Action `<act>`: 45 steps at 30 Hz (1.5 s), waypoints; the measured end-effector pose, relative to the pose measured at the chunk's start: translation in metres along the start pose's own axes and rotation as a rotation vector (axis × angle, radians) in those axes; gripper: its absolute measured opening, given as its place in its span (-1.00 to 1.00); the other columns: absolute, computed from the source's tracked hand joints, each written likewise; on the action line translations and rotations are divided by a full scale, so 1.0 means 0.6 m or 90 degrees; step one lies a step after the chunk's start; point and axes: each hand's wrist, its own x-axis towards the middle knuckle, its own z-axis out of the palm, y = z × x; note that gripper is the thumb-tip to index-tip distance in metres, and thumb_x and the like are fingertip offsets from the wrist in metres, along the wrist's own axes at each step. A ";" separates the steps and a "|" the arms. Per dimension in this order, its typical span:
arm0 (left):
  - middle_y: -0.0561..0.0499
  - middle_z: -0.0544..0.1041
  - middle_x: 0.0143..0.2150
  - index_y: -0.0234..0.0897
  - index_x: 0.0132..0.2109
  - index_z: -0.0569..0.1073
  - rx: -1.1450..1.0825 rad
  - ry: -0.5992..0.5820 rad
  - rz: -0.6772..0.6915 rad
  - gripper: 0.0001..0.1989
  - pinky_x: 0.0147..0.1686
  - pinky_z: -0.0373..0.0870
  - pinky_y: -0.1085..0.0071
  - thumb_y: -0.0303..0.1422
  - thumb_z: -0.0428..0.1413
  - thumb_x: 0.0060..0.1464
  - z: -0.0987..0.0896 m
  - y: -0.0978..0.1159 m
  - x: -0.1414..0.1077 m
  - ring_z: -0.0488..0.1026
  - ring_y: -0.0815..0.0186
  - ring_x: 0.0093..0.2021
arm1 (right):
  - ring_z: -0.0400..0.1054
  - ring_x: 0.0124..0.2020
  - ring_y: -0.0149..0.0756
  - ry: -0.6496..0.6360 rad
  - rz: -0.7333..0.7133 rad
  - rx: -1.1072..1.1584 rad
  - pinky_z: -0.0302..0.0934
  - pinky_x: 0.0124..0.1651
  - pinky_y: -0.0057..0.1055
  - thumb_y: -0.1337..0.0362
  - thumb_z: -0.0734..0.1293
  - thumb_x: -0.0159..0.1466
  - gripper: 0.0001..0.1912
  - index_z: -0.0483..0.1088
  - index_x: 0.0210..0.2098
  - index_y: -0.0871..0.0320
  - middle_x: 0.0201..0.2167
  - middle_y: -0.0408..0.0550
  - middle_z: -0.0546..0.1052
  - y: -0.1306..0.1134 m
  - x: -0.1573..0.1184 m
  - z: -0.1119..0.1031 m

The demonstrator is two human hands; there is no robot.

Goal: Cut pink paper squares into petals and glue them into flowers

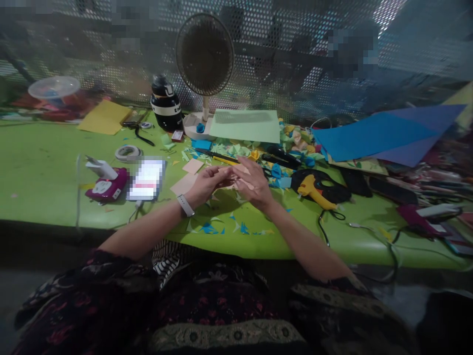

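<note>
My left hand (207, 185) and my right hand (255, 186) meet over the middle of the green table. Their fingers are bent together around a small piece of peach paper (229, 184), mostly hidden by them. A white band circles my left wrist. Close to my left hand lie a peach paper square (193, 165) and a larger peach sheet (184, 184). Behind the hands is a yellow-and-black pencil-like stick (223, 158). Folded blue paper (276, 170) sits just beyond my right hand. Blue and pale scraps (211, 229) lie nearer the table's front edge.
To the right is a yellow glue gun (317, 192) with a cord. On the left lie a lit phone (147, 179), a purple power adapter (107, 185) and a tape roll (127, 153). A fan (205, 54), black bottle (166, 106), green sheet (246, 125) and blue sheets (369, 133) stand behind.
</note>
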 end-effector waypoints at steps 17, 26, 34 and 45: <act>-0.04 0.64 -0.24 -0.32 -0.17 0.54 0.064 0.033 0.036 -0.53 -0.15 0.53 0.33 -0.07 0.38 -0.12 -0.012 -0.006 0.008 0.63 0.22 -0.19 | 0.48 -0.06 -0.10 0.099 0.306 0.231 0.37 0.05 -0.04 -0.02 0.26 0.31 -0.53 0.44 0.08 0.12 -0.09 0.08 0.57 0.002 0.007 0.002; -0.04 0.61 -0.29 -0.31 -0.12 0.49 0.036 0.061 0.012 -0.53 -0.31 0.54 0.39 -0.04 0.30 -0.04 -0.004 0.004 0.004 0.61 0.24 -0.29 | 0.42 -0.53 -0.41 0.159 0.555 0.554 0.39 -0.37 -0.41 0.03 0.52 -0.02 -0.61 0.47 -0.32 0.13 -0.52 -0.21 0.51 0.009 0.013 0.012; -0.02 0.58 -0.22 -0.28 0.01 0.46 0.102 0.025 0.068 -0.59 -0.26 0.55 0.37 -0.16 0.22 0.08 -0.013 -0.007 0.006 0.59 0.27 -0.24 | 0.40 -0.55 -0.48 0.169 0.566 0.596 0.35 -0.39 -0.49 0.06 0.55 -0.05 -0.61 0.47 -0.33 0.14 -0.54 -0.25 0.50 0.008 0.015 0.010; 0.10 0.51 -0.43 -0.33 0.00 0.48 0.272 0.029 0.191 -0.65 -0.34 0.46 0.51 -0.34 0.22 0.05 -0.008 -0.007 0.005 0.46 0.45 -0.42 | 0.40 -0.53 -0.43 0.112 0.508 0.554 0.41 -0.37 -0.40 0.02 0.56 -0.03 -0.63 0.51 -0.37 0.12 -0.51 -0.18 0.54 -0.012 0.018 0.007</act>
